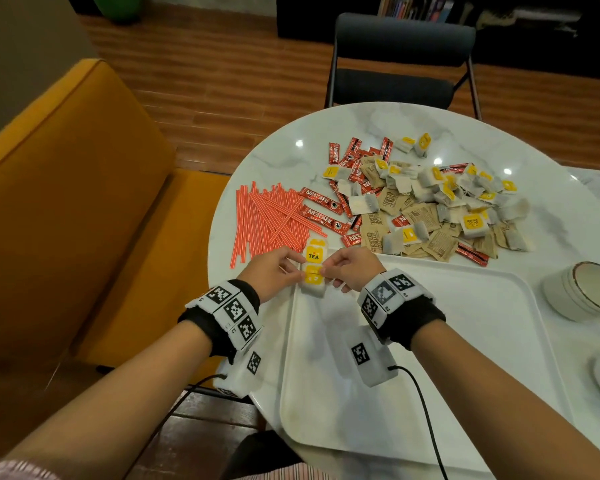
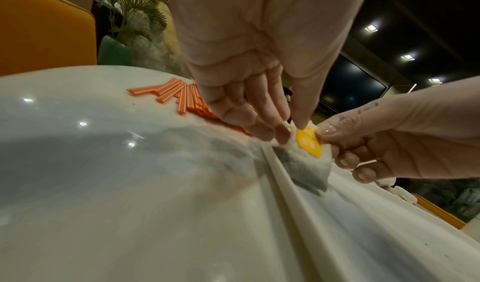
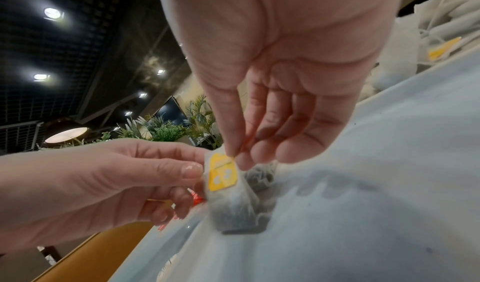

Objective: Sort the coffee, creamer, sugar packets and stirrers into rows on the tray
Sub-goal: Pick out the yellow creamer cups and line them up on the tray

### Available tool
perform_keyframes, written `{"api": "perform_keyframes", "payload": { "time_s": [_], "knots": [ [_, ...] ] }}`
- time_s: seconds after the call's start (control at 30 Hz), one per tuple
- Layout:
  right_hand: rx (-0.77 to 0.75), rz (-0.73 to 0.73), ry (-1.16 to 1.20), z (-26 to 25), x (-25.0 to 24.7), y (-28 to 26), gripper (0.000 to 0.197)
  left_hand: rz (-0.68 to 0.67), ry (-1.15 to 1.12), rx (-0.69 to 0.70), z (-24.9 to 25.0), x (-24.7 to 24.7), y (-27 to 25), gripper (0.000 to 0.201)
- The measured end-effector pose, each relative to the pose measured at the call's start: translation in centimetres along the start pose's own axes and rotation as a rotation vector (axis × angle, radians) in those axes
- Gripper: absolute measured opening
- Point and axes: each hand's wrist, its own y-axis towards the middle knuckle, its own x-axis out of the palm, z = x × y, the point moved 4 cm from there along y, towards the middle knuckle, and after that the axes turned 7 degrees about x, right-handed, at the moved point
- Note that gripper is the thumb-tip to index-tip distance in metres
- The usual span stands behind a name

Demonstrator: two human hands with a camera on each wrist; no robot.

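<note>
**Tea bag pinched between both hands at the tray's far left corner**

Tea bag [image 1: 313,284] with a yellow tag sits between the two sets of fingertips, its lower end touching the white tray [image 1: 465,341] just inside the rim. The left hand [image 1: 274,271] pinches its left edge with thumb and forefinger, other fingers curled beneath; the right hand [image 1: 352,268] pinches the tag's right edge the same way, as the right wrist view shows. Just beyond the fingertips lies a second tea bag [image 1: 314,252], tag up, reading "TEA".

By my reading this is the start of the first row: the tray holds nothing else in view, so nearly all the sorting remains. The next move likely calls for laying this bag flat, tag up, squared to the rim, then letting go with both hands without dragging it askew.

Past the left fingers lie the orange-striped stirrers [image 1: 267,220], fanned on the marble table [image 1: 274,157]. Past the right fingers is the mixed heap: red coffee sticks [image 1: 321,216] marked "NESCAFE CLASSIC", brown sugar packets [image 1: 426,216] whose print is too blurred to read, and more yellow-tagged bags [image 1: 471,221], one seemingly reading "RELAX".
</note>
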Motion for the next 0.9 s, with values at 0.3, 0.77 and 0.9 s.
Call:
{"api": "perform_keyframes", "payload": {
  "time_s": [0.3, 0.77, 0.9],
  "knots": [
    [0.019, 0.013, 0.0, -0.6, -0.3, 1.5, 0.019, -0.084, 0.307, -0.035, -0.4, 0.1, 1.0, 0.038],
    [-0.057, 0.145, -0.069, -0.3, -1.4, 1.8, 0.02, -0.087, 0.414, -0.04, 0.1, 0.5, 1.6, 0.043],
    [-0.101, 0.389, -0.025, 0.0, -5.4, 0.5, 0.019, -0.064, 0.414, 0.033, 2.0, 0.5, 2.1, 0.035]
  ]
}}
